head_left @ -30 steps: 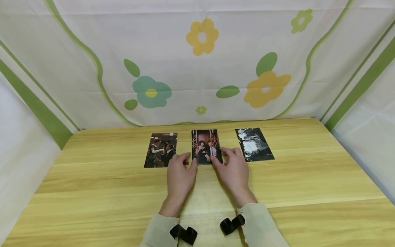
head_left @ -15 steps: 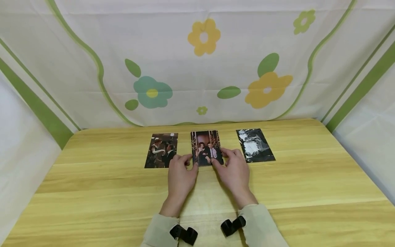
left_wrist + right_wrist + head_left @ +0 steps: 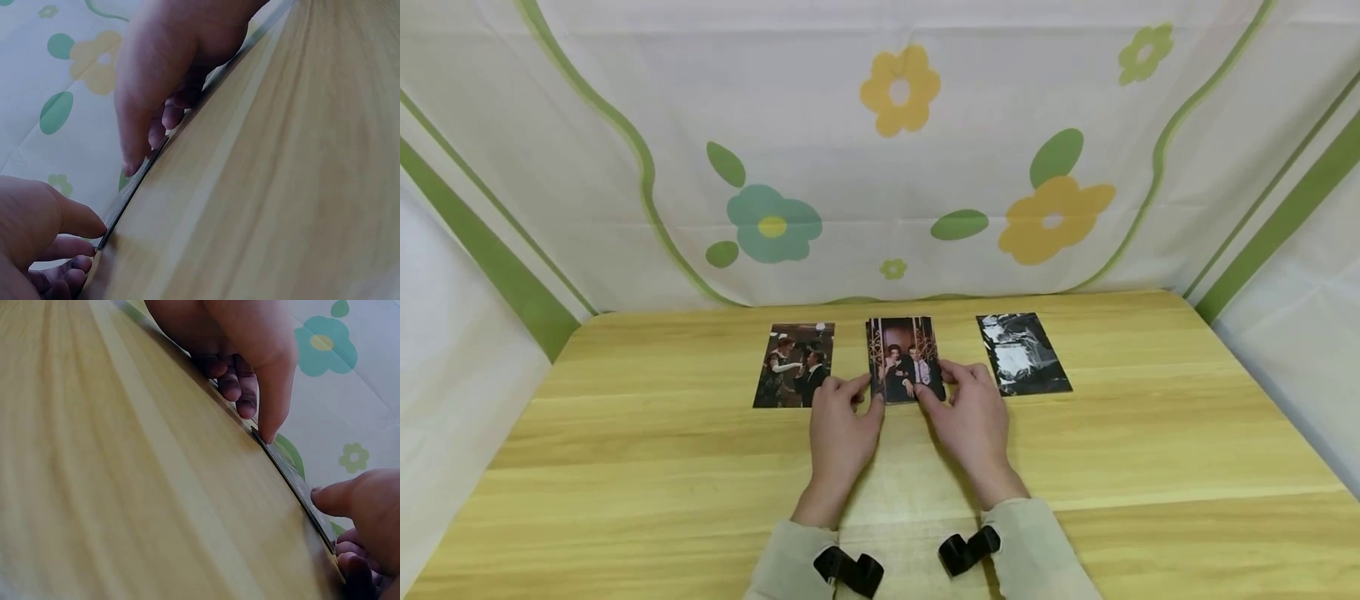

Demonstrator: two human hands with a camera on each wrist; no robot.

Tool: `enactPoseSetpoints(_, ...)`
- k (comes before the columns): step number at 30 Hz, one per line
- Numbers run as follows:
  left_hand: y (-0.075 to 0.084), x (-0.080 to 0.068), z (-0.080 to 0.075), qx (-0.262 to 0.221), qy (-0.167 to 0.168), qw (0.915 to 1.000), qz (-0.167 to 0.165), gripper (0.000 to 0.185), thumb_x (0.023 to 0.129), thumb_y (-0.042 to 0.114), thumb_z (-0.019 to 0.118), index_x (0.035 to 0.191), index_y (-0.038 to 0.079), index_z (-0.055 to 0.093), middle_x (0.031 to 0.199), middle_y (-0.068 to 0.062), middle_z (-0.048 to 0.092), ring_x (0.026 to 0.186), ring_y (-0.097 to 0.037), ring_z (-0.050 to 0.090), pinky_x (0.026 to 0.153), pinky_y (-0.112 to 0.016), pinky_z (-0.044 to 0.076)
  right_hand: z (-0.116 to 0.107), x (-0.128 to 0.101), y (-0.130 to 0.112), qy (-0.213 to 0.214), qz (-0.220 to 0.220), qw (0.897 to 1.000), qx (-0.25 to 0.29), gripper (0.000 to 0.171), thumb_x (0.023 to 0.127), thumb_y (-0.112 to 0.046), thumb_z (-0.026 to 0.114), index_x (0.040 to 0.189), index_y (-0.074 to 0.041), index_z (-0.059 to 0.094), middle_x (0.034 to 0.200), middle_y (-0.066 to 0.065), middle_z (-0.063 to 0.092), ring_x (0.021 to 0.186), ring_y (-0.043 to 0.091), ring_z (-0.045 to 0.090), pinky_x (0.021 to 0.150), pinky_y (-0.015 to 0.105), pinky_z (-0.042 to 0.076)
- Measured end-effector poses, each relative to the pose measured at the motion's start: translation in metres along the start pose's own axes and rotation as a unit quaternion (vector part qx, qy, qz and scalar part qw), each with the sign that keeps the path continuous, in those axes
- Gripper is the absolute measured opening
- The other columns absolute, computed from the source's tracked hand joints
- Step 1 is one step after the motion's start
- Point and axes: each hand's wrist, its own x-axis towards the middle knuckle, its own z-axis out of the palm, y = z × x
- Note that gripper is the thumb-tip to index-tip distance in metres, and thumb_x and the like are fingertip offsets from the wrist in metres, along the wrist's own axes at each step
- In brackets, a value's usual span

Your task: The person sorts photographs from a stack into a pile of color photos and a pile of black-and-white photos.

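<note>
A small pile of photo cards (image 3: pixel 904 354), its top picture showing two people before ornate ironwork, lies on the wooden table between both hands. My left hand (image 3: pixel 844 425) grips the pile's near left corner, thumb at the front edge and forefinger along the side. On the opposite side my right hand (image 3: pixel 972 417) pinches the near right part, its thumb on the picture and fingers at the edge. From the right wrist view, the pile's dark layered edge (image 3: pixel 294 487) sits low over the wood, with the right thumb (image 3: pixel 334 499) above it.
A dark photo card (image 3: pixel 793 367) with two people lies to the left, partly behind the left hand. To the right lies a black-and-white photo card (image 3: pixel 1024 354). The wooden table (image 3: pixel 647 467) meets a flowered cloth (image 3: pixel 842 167) at its far edge.
The pile has shifted very slightly between the hands, and a little more of its lower layer shows at the left edge. Both hands keep nearly the same place; the side cards stay put.
</note>
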Motion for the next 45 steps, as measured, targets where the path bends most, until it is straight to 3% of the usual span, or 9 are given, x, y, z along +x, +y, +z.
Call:
enactPoseSetpoints(19, 0.0034, -0.0018, -0.001, -0.004, 0.015, 0.9998, 0.008, 0.029, 0.092, 0.005, 0.078, 0.12, -0.001, 0.08, 0.089, -0.01, 0.064, 0.082, -0.02, 0.048, 0.071, -0.031, 0.038, 0.0013, 0.0, -0.0014, 0.003, -0.006, 1.0, -0.017, 0.068, 0.091, -0.043, 0.085, 0.147, -0.01, 0.066, 0.125, 0.01, 0.066, 0.084, 0.019, 0.057, 0.071, 0.033, 0.045)
enactPoseSetpoints(32, 0.0022, -0.0018, -0.0027, -0.049, 0.024, 0.9985, 0.001, 0.029, 0.087, 0.0, 0.081, 0.116, 0.001, 0.081, 0.095, -0.012, 0.069, 0.081, -0.019, 0.05, 0.073, -0.029, 0.039, 0.0015, -0.0011, -0.0026, -0.005, -0.004, 1.0, -0.025, 0.073, 0.091, -0.045, 0.084, 0.151, -0.01, 0.062, 0.131, 0.011, 0.065, 0.089, 0.022, 0.058, 0.078, 0.039, 0.05)
enactPoseSetpoints(45, 0.0002, -0.001, -0.0016, -0.08, 0.025, 0.9964, -0.015, 0.03, 0.087, -0.001, 0.081, 0.118, 0.003, 0.081, 0.098, -0.011, 0.073, 0.08, -0.018, 0.051, 0.072, -0.027, 0.039, -0.0001, -0.0024, -0.0024, -0.002, 0.011, 1.0, 0.024, 0.071, 0.089, -0.039, 0.086, 0.15, -0.011, 0.062, 0.123, 0.011, 0.061, 0.085, 0.019, 0.056, 0.071, 0.032, 0.043)
